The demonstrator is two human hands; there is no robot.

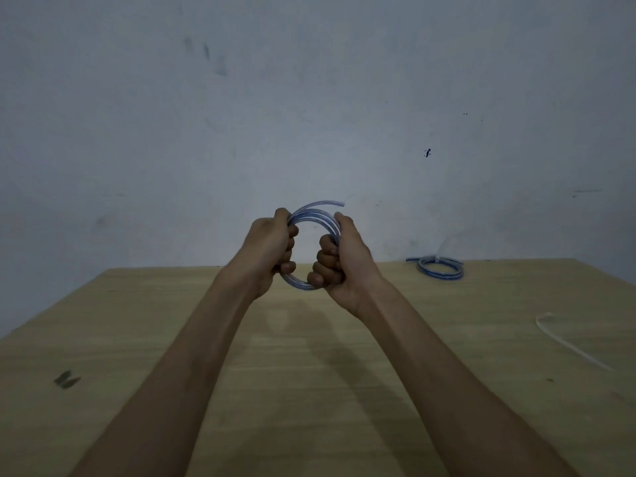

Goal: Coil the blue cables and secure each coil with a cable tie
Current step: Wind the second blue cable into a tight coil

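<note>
Springy, light coil [311, 215] wants to unwind, so left hand [272, 249] at nine o'clock and right hand [339, 261] at three clench it tight.

Blue cable coil [315, 215], held upright above the wooden table [172, 339] at centre: left hand [272, 249] grips its 9 o'clock side, right hand [339, 263] its 3 o'clock side, loose end jutting at 1 o'clock. Tied coil [440, 268] lies on the table at 3 o'clock. White cable tie [568, 342] lies on the table at 4 o'clock.
</note>
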